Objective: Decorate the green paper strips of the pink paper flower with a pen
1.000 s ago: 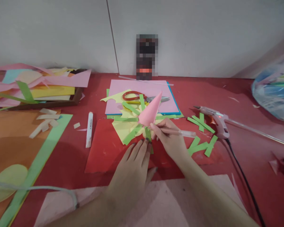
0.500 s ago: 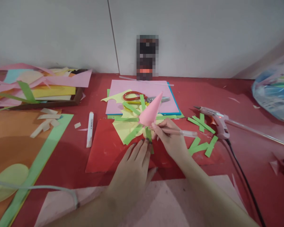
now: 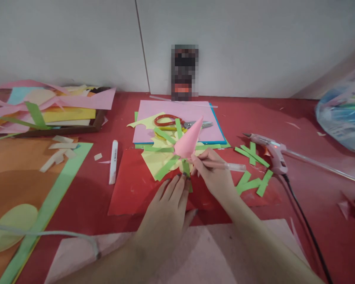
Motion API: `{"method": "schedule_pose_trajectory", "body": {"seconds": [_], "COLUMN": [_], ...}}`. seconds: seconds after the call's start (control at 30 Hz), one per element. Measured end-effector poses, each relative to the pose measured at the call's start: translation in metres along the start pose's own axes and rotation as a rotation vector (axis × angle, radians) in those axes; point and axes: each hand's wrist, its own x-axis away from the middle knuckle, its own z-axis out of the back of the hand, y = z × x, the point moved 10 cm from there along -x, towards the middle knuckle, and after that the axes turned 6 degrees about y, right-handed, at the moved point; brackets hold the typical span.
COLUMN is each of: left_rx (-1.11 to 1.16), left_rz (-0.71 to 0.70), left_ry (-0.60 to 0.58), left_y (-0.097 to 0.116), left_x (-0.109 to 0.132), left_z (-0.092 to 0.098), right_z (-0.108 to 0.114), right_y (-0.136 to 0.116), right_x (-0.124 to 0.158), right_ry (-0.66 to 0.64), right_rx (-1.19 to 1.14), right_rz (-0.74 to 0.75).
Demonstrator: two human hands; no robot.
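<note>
My right hand point(image 3: 213, 174) is closed on a clear glue stick point(image 3: 233, 167) that lies across its fingers, and its fingertips also pinch the base of a pink paper cone point(image 3: 188, 140) tilted up and to the right. My left hand point(image 3: 168, 209) lies flat with fingers stretched out, its tips pressing a green paper strip point(image 3: 185, 169) on the red sheet point(image 3: 130, 189). More green strips fan out over a yellow cut-out point(image 3: 154, 159) under the cone.
Red-handled scissors point(image 3: 171, 120) lie on a pink sheet point(image 3: 177, 118). A pink glue gun point(image 3: 269, 150) with its black cord lies right, beside green strips point(image 3: 251, 169). A white marker point(image 3: 113, 161), a tray of paper scraps point(image 3: 47, 106), orange and green sheets and a plastic bag point(image 3: 343, 114) surround.
</note>
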Motion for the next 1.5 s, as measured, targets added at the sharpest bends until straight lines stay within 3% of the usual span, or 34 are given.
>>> {"method": "schedule_pose_trajectory", "body": {"seconds": [1.5], "left_rx": [-0.007], "left_rz": [0.002], "left_ry": [0.003], "left_y": [0.0006], "left_x": [-0.0001], "left_z": [0.0003], "right_z": [0.0022], "right_y": [0.0025], "right_x": [-0.0001], "right_ry": [0.017], "right_rx": [-0.082], "right_rz": [-0.020]}}
